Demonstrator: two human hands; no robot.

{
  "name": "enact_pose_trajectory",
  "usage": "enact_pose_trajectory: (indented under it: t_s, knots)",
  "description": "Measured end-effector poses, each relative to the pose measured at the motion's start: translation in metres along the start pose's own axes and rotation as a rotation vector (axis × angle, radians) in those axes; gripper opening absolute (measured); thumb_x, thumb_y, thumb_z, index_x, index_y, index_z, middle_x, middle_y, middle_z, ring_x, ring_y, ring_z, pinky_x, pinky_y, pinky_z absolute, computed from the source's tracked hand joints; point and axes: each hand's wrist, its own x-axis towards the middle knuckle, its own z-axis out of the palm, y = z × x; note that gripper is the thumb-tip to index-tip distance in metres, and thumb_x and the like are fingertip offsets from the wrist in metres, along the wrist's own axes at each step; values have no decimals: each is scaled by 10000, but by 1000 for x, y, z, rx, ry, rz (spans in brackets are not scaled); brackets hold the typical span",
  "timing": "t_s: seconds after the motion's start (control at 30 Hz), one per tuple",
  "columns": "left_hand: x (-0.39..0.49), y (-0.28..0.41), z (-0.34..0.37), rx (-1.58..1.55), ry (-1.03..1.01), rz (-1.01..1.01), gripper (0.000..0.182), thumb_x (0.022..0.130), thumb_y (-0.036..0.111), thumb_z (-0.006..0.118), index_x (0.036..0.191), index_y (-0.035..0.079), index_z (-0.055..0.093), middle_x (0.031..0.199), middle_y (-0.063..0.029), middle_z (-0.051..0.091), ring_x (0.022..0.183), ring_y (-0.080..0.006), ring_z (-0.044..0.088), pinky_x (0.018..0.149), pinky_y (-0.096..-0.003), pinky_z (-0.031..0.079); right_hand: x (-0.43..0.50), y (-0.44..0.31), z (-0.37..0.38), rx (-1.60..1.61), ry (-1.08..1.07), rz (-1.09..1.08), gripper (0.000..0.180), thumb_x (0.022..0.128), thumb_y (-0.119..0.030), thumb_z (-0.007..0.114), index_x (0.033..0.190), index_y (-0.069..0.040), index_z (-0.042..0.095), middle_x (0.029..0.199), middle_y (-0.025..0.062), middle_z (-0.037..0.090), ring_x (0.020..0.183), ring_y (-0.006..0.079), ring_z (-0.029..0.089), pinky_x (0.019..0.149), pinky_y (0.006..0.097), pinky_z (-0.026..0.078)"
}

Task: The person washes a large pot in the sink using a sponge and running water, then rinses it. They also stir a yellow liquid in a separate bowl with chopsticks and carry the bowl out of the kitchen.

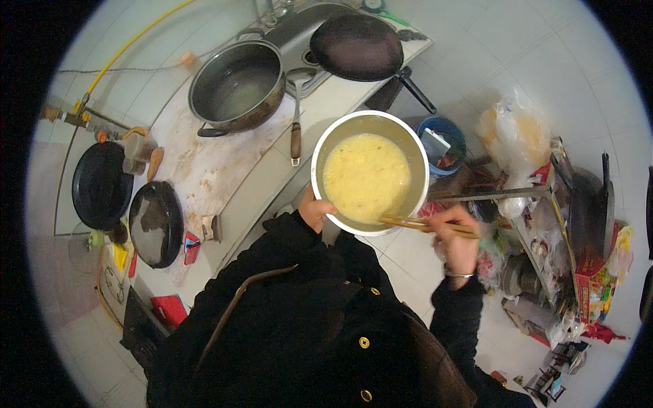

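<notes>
My left hand (pixel 315 210) grips the rim of a steel mixing bowl (pixel 419 168) at its lower left, with the thumb over the edge. In the bowl lies a frothy pale yellow liquid (pixel 366 173) that looks like beaten egg. My right hand (pixel 455 239), slightly blurred, holds wooden chopsticks (pixel 408 222), whose tips dip into the liquid near the lower rim. Beyond the bowl, a deep two-handled pot (pixel 237 86) stands on the counter. Right of that pot lies a metal turner (pixel 296 112) with a wooden grip.
A large dark frying pan (pixel 357 48) rests over the sink, its handle jutting past the counter edge. Dark round pans (pixel 155 224) lie at left on the stained countertop (pixel 204 158). A blue bucket (pixel 441 145) holding waste and a crowded metal rack (pixel 490 194) stand at right.
</notes>
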Motion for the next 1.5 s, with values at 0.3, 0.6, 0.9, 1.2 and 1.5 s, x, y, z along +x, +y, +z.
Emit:
enact_pose_trajectory:
  t_s: [0.3, 0.6, 0.9, 1.2, 1.5]
  knots:
    - [-10, -1, -11, -212, 1, -221, 731, 586, 20, 497, 1294, 15, 317, 1213, -149, 468, 1114, -268, 483, 912, -385, 432, -3, -12, 27, -94, -183, -321, 75, 745, -6, 623, 816, 13, 636, 767, 89, 607, 680, 144, 574, 612, 230, 447]
    - [-21, -4, -16, -191, -1, -181, 605, 638, 44, 516, 1228, -35, 405, 1188, -177, 503, 1099, -280, 496, 971, -394, 378, -9, -23, 81, -98, -212, -611, 83, 741, 37, 612, 824, 28, 611, 796, 131, 605, 745, 226, 597, 671, 287, 465]
    - [-18, -6, -25, -236, 6, -265, 649, 618, 30, 508, 1251, -22, 377, 1199, -179, 492, 1094, -288, 500, 940, -407, 402, -25, -22, 64, -28, -307, -676, 114, 738, 37, 612, 851, 29, 614, 856, 147, 609, 790, 227, 602, 695, 285, 471]
    - [-19, 0, -21, -221, 50, -245, 675, 603, 16, 491, 1263, -13, 354, 1198, -176, 487, 1082, -288, 511, 905, -419, 437, -21, -23, 65, -87, -257, -801, 117, 737, 36, 612, 854, 28, 613, 859, 161, 605, 767, 233, 613, 659, 277, 479]
    - [-16, -4, -26, -219, -2, -233, 641, 619, 47, 517, 1238, -52, 383, 1192, -194, 497, 1093, -295, 501, 960, -406, 389, -16, -17, 78, -60, -260, -824, 124, 732, 43, 616, 854, 29, 602, 850, 163, 605, 746, 241, 612, 660, 287, 481]
